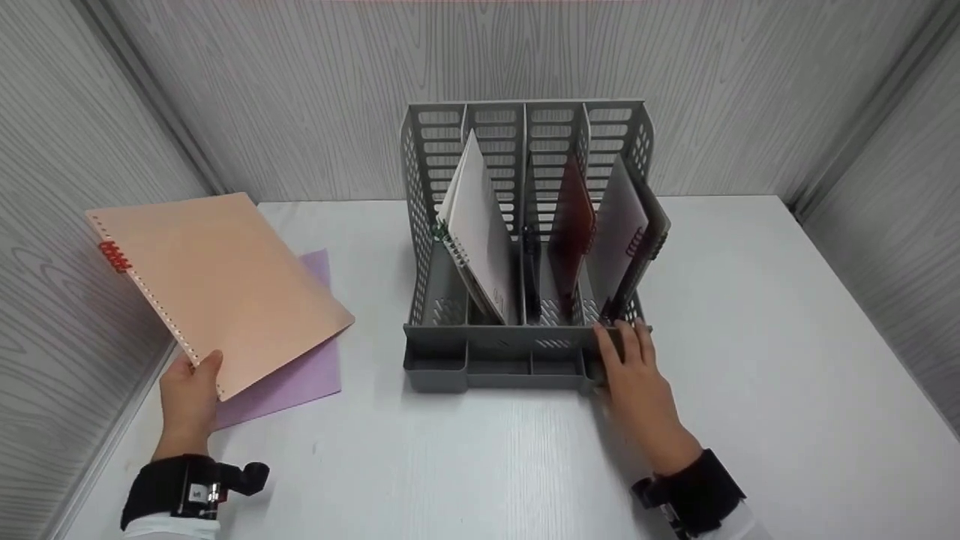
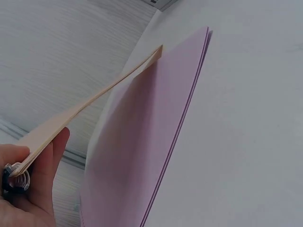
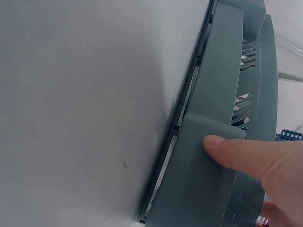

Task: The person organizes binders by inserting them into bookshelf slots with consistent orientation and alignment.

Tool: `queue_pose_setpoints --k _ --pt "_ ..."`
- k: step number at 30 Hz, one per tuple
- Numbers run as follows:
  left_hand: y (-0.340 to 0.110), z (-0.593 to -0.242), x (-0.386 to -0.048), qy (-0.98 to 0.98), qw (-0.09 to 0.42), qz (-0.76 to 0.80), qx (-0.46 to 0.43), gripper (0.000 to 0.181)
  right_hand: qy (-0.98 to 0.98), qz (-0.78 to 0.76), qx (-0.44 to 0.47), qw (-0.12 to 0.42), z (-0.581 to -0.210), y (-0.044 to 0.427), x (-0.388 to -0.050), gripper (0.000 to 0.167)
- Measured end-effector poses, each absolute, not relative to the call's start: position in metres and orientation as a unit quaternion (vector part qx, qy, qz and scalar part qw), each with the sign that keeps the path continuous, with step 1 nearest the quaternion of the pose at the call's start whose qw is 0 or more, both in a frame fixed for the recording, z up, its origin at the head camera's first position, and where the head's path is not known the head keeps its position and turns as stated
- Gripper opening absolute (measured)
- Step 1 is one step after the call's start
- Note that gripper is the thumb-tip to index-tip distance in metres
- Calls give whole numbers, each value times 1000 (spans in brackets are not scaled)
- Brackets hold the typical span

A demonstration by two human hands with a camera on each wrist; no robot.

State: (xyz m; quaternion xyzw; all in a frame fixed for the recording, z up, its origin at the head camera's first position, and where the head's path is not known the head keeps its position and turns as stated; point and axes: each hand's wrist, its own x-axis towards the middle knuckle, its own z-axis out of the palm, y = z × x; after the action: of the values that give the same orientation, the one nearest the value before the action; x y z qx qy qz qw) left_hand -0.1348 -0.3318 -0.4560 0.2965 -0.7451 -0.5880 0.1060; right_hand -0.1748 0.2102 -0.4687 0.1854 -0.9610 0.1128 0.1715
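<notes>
My left hand (image 1: 189, 394) pinches a peach spiral notebook (image 1: 225, 285) by its lower bound corner, thumb on the cover. Red coil rings show near its upper left corner. The notebook is tilted up over a purple notebook (image 2: 177, 90) lying on the table, partly hidden by it. At the front right corner of a grey file organizer (image 1: 495, 337), my right hand (image 1: 637, 386) grips the front compartment. Its thumb (image 3: 227, 149) presses the outer front face in the right wrist view, while the other fingers reach over the rim and are mostly hidden there.
Upright in the organizer's slots stand a white notebook (image 1: 484, 232) with green rings, a thin dark one (image 1: 532, 277), a red one (image 1: 574, 225), a pale one (image 1: 615, 217) and a dark-edged one (image 1: 656, 217). Wood-grain panels (image 1: 300, 97) enclose the white table (image 1: 480, 465).
</notes>
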Motion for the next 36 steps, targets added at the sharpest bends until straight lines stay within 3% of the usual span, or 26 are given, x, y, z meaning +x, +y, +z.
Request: queue_pose_setpoints --k 7,12,16,36 --pt "-312 -451 -135 -813 231 -467 258 27 -963 116 182 163 -467 210 -174 89" --pt "-297 -450 -138 -820 328 -422 206 21 -964 118 178 158 -467 211 -173 89" --pt "-291 -450 -140 -821 375 -395 174 19 -960 120 185 171 -467 210 -173 89" --pt "-263 -437 -140 -846 407 -323 124 23 -965 117 180 152 -466 210 -174 89"
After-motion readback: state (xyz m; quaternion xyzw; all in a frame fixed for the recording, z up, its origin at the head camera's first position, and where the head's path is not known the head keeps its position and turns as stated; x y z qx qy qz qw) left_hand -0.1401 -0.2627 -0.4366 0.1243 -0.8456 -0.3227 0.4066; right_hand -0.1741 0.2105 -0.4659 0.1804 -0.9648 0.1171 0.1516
